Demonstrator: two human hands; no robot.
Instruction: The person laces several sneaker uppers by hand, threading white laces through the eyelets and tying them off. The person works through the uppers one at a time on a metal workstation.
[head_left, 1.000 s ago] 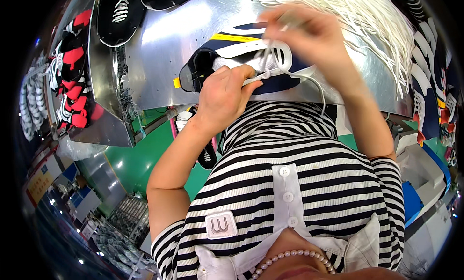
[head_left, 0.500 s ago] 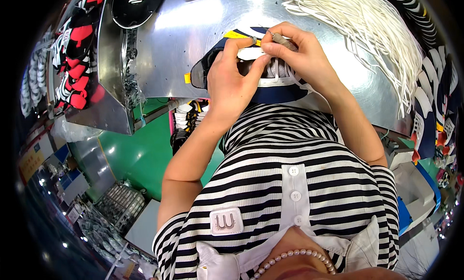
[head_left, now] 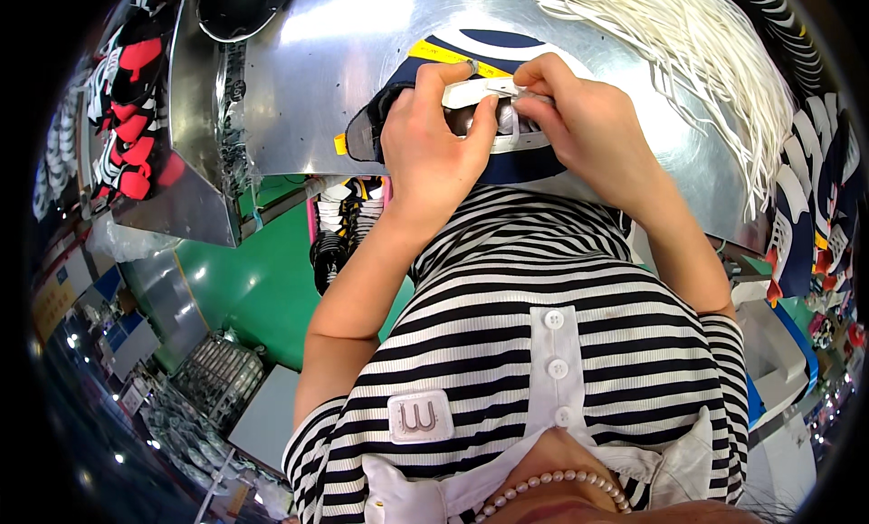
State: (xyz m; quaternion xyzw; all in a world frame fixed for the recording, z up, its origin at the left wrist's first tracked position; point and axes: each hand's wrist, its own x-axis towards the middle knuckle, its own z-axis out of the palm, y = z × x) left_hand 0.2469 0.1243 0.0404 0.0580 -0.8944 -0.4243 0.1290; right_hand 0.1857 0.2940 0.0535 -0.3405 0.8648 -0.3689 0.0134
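Note:
A navy shoe upper (head_left: 407, 73) with white trim and a yellow stripe lies on its side on the metal table. My left hand (head_left: 436, 144) is closed on it, pinching its white eyelet strip (head_left: 466, 92) between thumb and index finger. My right hand (head_left: 588, 126) is closed with its fingertips at the right end of that strip. The thin needle-like awl that showed in this hand half a second ago is now mostly hidden by the fingers. White lace (head_left: 516, 124) crosses the opening of the upper under my hands.
A heap of white laces (head_left: 697, 71) spreads over the table's right side. More navy uppers (head_left: 797, 203) hang at the right edge. A black shoe (head_left: 237, 8) lies far left, and red-and-black uppers (head_left: 140, 117) are stacked beyond the table edge.
My right fingers have drawn in over the awl, which pointed up and away before. The shoe upper has tipped, showing more of its far navy and white side.

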